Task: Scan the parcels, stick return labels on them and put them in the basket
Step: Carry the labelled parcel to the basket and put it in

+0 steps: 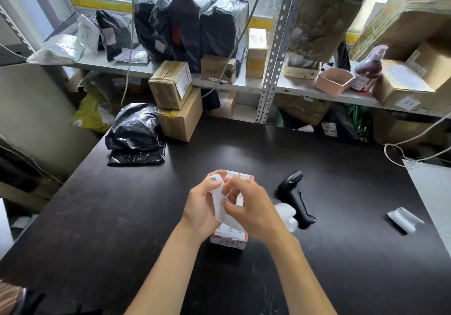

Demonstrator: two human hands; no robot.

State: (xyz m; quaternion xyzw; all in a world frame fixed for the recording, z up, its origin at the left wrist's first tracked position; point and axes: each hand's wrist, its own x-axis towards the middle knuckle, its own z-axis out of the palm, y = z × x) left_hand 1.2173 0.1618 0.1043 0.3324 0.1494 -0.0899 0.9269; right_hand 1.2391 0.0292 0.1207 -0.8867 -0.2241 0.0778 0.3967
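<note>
A small white parcel with orange print (229, 238) lies on the black table (122, 217) in the middle. Above it both hands work on a white label strip (218, 202). My left hand (202, 205) holds the strip with the thumb at its top end. My right hand (249, 207) pinches the strip's edge with curled fingers. A black handheld scanner (296, 199) lies on the table just right of the parcel. No basket shows in view.
Two stacked cardboard boxes (179, 105) and black plastic-bag parcels (135, 129) sit at the table's far left. A white paper piece (404, 218) lies at the right. Behind stands a metal shelf (244, 85) crowded with bags, boxes and a pink tub (334, 81). Cables hang down.
</note>
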